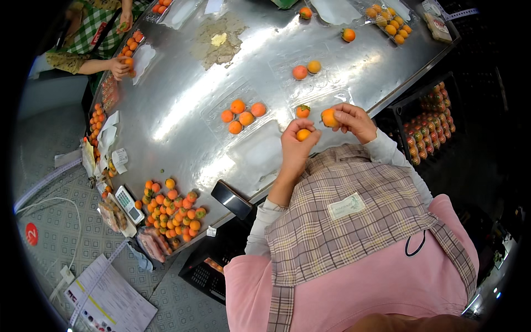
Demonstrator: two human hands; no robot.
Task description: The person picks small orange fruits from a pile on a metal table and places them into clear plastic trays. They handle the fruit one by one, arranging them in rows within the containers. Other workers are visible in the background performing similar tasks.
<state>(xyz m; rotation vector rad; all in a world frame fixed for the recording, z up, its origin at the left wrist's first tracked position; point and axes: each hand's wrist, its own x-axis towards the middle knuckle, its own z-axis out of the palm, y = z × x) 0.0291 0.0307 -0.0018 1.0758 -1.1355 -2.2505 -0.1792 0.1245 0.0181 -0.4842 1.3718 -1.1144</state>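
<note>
My left hand (295, 143) is curled around a small orange persimmon (303, 134). Another persimmon (330, 118), its calyx turned left, is pinched between the thumb and fingers of my right hand (354, 121). Just beyond both hands, a persimmon with a green calyx (303, 111) sits in a clear plastic clamshell (332, 99), which my hands partly hide. To the left, several persimmons (246, 118) lie in one half of a second clamshell (215, 118). Farther back, two persimmons (300, 72) rest in a third clear tray (286, 62).
A loose persimmon pile (174, 211) covers the near left of the metal table (174, 99). A smartphone (231, 199) lies at the near edge, a white scale (129, 204) beyond the pile. Another person's hand (119, 67) touches fruit at far left. A crate (427, 124) stands right.
</note>
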